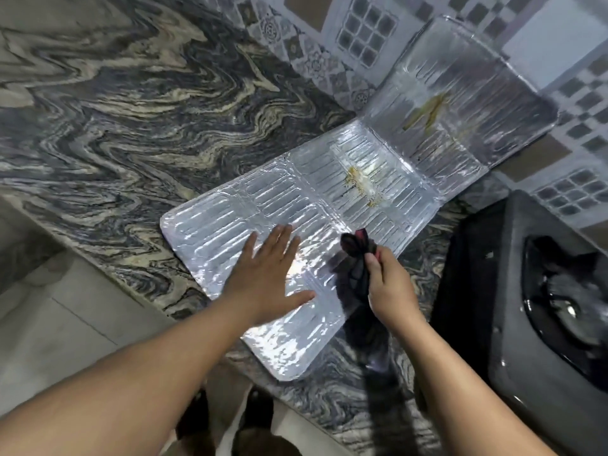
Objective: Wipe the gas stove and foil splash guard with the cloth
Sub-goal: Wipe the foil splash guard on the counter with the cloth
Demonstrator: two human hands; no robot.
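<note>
The silver foil splash guard point(230, 232) lies unfolded on the marble counter, its far panel propped against the tiled wall. Yellow-brown grease stains mark the middle panel point(357, 182) and the far panel point(427, 113). My left hand point(269, 274) presses flat on the near panel with fingers spread. My right hand point(391, 287) grips a bunched dark cloth point(357, 248) with a reddish edge, held just above the foil's right side. The gas stove point(526, 291) sits at the right, its black burner and pan support partly cut off by the frame edge.
The swirled grey marble counter point(131, 126) stretches left and back. Patterned wall tiles point(362, 31) rise behind the foil. The counter's front edge point(148, 291) runs diagonally, with pale floor tiles point(49, 324) below at the left.
</note>
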